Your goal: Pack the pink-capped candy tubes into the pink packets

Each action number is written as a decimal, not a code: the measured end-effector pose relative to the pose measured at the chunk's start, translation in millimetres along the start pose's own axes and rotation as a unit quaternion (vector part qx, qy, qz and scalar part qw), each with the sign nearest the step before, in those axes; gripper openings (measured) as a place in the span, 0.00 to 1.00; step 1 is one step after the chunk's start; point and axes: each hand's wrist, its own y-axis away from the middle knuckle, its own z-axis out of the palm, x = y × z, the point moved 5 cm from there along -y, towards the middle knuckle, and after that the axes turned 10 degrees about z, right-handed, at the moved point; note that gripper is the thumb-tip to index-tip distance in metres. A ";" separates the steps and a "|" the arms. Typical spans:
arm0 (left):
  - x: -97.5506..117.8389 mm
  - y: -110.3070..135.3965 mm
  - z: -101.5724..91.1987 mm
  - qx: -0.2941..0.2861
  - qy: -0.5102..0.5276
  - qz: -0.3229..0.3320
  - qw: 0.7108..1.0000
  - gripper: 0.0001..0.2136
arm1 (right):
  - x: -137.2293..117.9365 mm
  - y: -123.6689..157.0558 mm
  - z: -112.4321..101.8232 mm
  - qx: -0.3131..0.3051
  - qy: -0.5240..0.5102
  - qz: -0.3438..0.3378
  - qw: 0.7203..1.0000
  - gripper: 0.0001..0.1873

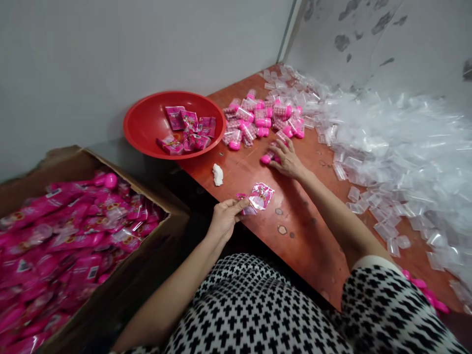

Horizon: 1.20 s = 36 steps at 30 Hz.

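Observation:
My left hand [224,216] pinches a small clear and pink printed packet [260,196] just over the near edge of the red-brown table [295,231]. My right hand [285,158] reaches further out, its fingers closed over a pink-capped clear toy bottle [266,158] lying on the table. Behind it lies a pile of the same pink-capped bottles [261,120]. A red bowl [147,123] at the table's left end holds several filled pink packets [188,129].
A cardboard box [155,255] at the lower left is full of pink packets. A large heap of clear plastic pieces [398,147] covers the table's right side. A white crumpled lump [218,174] lies near the table edge. Grey walls stand behind.

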 end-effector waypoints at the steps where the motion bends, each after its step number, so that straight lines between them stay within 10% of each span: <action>1: -1.1 0.1 0.5 0.001 0.010 -0.004 1.000 0.17 | -2.1 17.0 -2.0 -0.003 -0.007 0.007 1.000 0.34; 9: 2.9 7.3 -6.3 0.000 0.028 -0.007 1.000 0.08 | 8.5 109.1 -47.2 0.033 -0.066 0.116 0.991 0.28; 19: 6.6 13.6 -10.6 0.052 0.084 0.012 0.995 0.08 | -62.4 76.4 -38.1 -0.058 0.050 0.027 0.997 0.18; 27: 6.7 12.1 -11.0 0.089 0.177 0.000 0.980 0.06 | -60.7 70.4 -25.2 -0.035 0.140 0.065 0.987 0.17; 36: -2.6 3.2 -5.6 0.091 0.233 -0.002 0.968 0.06 | -107.0 154.6 -45.6 0.097 -0.283 0.107 0.948 0.09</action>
